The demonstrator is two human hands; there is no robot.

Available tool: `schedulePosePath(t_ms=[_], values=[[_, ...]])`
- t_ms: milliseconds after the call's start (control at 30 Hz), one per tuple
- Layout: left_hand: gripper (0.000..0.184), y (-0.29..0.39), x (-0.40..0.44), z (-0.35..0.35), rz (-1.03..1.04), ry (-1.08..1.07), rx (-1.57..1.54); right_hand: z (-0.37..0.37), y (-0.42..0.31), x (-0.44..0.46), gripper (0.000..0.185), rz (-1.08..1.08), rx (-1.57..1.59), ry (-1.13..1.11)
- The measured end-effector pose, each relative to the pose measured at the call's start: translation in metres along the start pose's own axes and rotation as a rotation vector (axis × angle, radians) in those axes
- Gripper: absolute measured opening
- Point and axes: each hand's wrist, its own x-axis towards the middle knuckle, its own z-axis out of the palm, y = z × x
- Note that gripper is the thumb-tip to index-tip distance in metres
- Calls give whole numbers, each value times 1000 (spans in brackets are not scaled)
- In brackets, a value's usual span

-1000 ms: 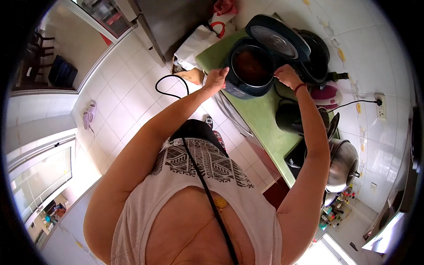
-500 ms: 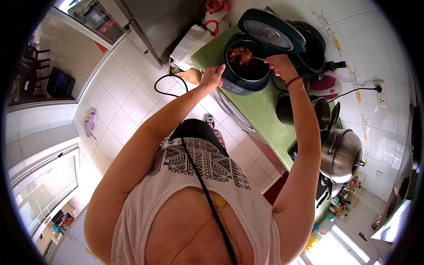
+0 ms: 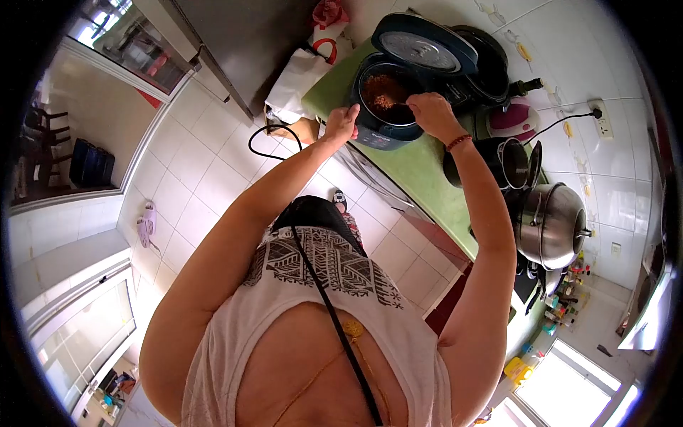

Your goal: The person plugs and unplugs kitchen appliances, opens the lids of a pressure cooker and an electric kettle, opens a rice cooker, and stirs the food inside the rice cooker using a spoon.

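Note:
A dark rice cooker (image 3: pixel 388 137) stands on the green counter with its lid (image 3: pixel 425 53) raised. Inside the inner pot is dark liquid with reddish-brown grainy food (image 3: pixel 385 101). My right hand (image 3: pixel 432 115), closed over the pot's right rim, grips a spoon whose thin handle (image 3: pixel 405 104) barely shows; its bowl is down among the food and hard to make out. At the cooker's left front edge, my left hand (image 3: pixel 343 124) holds the outer side, thumb up near the rim.
Right of the cooker are a white-and-magenta appliance (image 3: pixel 514 121), a dark pot (image 3: pixel 491 162) and a large steel pot (image 3: pixel 551 226). A black pan (image 3: pixel 491 64) sits behind the lid. White bags (image 3: pixel 302 82) lie by the counter's left end. A black cord (image 3: pixel 267 151) loops over the floor.
My right hand has moved left and slightly down over the pot, carrying the spoon. The grainy food has shifted within the liquid. My left hand stays at the cooker's edge.

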Motion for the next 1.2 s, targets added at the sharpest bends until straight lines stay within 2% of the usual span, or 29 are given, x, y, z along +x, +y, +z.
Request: schedulePosePath(t_ms=[133,200,333,400,433,567,733,767,967,1000,1067,1133,1200], values=[[47,-6,5,-3,9,-38,-29,4,-7,-5,16,-42,-22,-8],[46,-5,6,-6,25,-41,4,16,-6,3,10,-63,-176,-218],[45,2,1,-13,53,-51,85,26,-6,18,7,-66,-319,-207],[45,0,1,-15,21,-51,44,28,-2,22,7,-89,-348,-80],[45,-1,4,-15,-3,-42,0,28,-4,24,17,-10,-388,-119],[45,-3,8,-23,30,-59,-16,21,-13,32,16,109,-420,-51],[46,-5,9,-25,28,-46,29,17,-35,39,14,161,-431,173],[46,-5,8,-25,30,-48,32,31,-35,46,13,192,-439,124],[49,-18,20,-29,15,-64,-53,56,-38,16,13,-56,-254,-20],[50,-16,18,-31,-6,-65,-54,49,-37,8,13,-36,-262,-22],[49,-19,19,-33,2,-27,-11,32,-41,-7,22,187,-211,-102],[47,-14,13,-34,-35,-3,-82,39,-42,-25,26,219,-240,-55],[45,-27,23,-37,-28,-12,-90,40,-44,-49,29,88,-58,623]])
